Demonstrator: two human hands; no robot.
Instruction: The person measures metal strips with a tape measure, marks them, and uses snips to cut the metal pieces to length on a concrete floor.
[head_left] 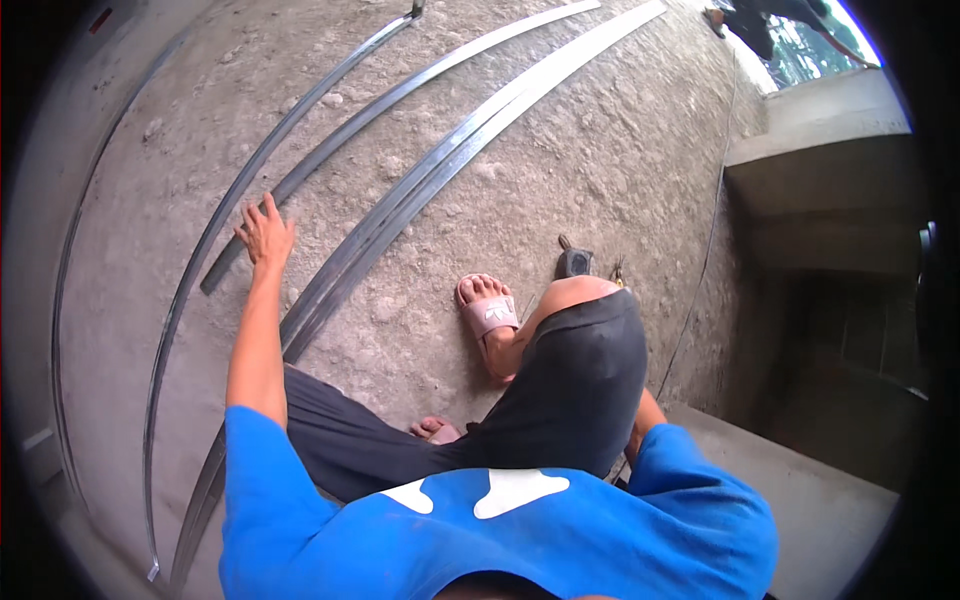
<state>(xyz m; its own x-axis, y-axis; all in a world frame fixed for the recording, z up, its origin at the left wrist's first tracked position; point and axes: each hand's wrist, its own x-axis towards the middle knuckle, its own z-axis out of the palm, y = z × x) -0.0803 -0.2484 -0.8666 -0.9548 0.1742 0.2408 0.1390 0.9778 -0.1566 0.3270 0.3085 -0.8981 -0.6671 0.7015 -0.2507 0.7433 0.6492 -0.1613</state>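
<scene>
My left hand reaches out to the left with its fingers spread. It lies over or touches the near end of a grey metal channel on the rough floor; firm contact cannot be made out. To its right lie two more long metal channels side by side, running under my left leg. A thinner metal strip passes just left of the hand. My right forearm goes down behind my bent knee, which hides the right hand.
Near my right foot lies a dark tape measure, with a small tool partly behind my knee. A thin cable crosses the floor. At right, a concrete ledge borders a dark opening. Another person is at the far right.
</scene>
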